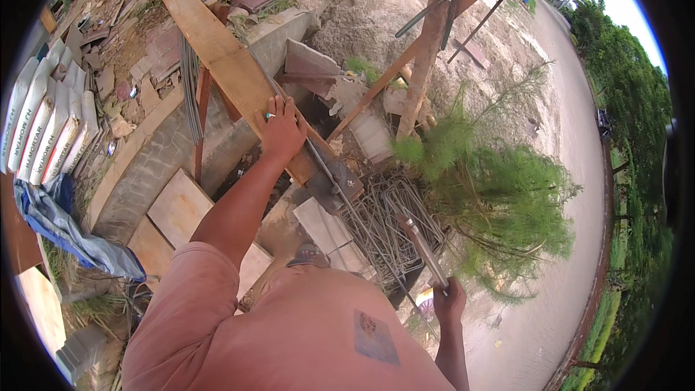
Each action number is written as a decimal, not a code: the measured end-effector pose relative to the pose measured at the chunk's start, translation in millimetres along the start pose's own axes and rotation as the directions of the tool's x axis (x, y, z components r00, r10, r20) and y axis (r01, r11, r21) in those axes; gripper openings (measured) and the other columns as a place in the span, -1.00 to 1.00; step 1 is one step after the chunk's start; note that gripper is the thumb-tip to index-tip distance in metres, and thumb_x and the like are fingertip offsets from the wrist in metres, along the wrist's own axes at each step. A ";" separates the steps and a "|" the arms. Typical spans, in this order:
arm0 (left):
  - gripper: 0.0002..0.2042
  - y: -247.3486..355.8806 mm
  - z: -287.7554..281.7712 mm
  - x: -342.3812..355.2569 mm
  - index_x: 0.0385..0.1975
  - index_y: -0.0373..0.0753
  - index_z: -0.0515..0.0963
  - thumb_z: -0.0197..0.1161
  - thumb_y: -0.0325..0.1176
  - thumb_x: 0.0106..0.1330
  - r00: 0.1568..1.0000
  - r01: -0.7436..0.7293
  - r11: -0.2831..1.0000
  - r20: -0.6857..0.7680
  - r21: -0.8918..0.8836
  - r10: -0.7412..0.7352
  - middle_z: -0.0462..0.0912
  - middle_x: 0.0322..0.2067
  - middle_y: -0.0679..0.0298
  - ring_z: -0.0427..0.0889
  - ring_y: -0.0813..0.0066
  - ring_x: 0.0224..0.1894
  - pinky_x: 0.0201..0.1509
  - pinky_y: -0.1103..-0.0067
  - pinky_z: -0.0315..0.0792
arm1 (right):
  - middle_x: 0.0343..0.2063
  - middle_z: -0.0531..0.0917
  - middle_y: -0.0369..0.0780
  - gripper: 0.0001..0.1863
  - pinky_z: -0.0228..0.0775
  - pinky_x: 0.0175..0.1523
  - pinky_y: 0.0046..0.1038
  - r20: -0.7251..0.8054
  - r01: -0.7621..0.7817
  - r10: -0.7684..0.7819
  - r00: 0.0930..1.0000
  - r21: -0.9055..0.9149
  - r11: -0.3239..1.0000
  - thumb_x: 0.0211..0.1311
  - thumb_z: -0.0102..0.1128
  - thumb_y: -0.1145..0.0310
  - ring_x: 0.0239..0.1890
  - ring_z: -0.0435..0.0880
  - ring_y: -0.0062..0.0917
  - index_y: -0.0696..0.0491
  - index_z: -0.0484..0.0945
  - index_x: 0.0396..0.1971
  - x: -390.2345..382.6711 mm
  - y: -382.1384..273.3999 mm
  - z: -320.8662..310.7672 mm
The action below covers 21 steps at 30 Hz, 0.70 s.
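My left hand (282, 132), with a ring on one finger, curls over the edge of a long wooden plank (210, 29). Beneath that palm runs a thin steel rod (334, 187), which slants down toward my right side. In my right hand (449, 300) is a tubular metal tool (427, 255) with a notched head, its far end over a heap of bent rebar stirrups (387, 206). A dark metal block (346, 179) is by the near end of the plank, beside the rod.
White sacks (61, 119) are stacked at the left above a blue tarp (79, 228). Wooden braces (420, 72) rise beyond the plank. A feathery green shrub (499, 195) stands right of the stirrups, before a paved road (572, 174). Broken tiles and slabs (373, 134) lie around.
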<state>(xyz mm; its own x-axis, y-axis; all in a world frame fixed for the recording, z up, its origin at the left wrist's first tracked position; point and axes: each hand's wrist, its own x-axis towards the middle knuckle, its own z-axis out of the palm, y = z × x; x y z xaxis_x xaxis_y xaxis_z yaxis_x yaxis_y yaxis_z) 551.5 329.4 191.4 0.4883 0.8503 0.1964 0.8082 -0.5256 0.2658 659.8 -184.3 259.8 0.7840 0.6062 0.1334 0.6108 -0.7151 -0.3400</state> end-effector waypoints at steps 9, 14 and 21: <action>-0.42 -6.4 0.3 -3.9 0.30 -0.20 0.21 -0.02 -0.08 0.32 0.998 0.026 0.999 -0.047 -0.039 -0.028 0.15 0.35 0.00 0.02 0.17 0.44 0.41 -0.04 -0.21 | -0.64 0.52 -0.10 -0.75 0.34 -0.40 -0.15 0.235 0.304 -0.269 0.934 -0.126 0.944 -0.05 0.32 0.28 -0.51 0.54 -0.10 0.04 0.41 -0.62 105.8 0.5 48.6; -0.44 0.8 -5.1 -4.0 0.31 -0.15 0.22 0.00 -0.09 0.32 0.999 0.044 0.999 -0.022 -0.030 -0.044 0.16 0.34 0.04 0.03 0.20 0.43 0.41 -0.01 -0.18 | -0.62 0.51 -0.12 -0.84 0.34 -0.38 -0.14 0.189 0.380 -0.342 0.921 -0.225 0.897 -0.18 0.25 0.42 -0.48 0.53 -0.12 0.02 0.41 -0.62 157.4 16.2 56.8; -0.45 2.1 -7.8 -4.6 0.31 -0.12 0.21 -0.01 -0.11 0.33 0.998 0.054 0.998 -0.023 -0.021 -0.054 0.19 0.33 0.05 0.05 0.22 0.43 0.41 -0.01 -0.18 | -0.62 0.47 -0.15 -0.86 0.30 -0.34 -0.18 0.168 0.650 -0.628 0.760 -0.166 0.742 -0.23 0.20 0.50 -0.45 0.49 -0.15 0.05 0.39 -0.64 222.6 0.9 60.3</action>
<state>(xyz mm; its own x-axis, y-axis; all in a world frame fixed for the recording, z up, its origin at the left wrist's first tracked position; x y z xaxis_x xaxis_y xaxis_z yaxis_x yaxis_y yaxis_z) 548.4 324.1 198.4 0.4359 0.8766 0.2037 0.8263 -0.4796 0.2955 828.2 -29.0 233.0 0.1935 0.9682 0.1584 0.9809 -0.1943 -0.0108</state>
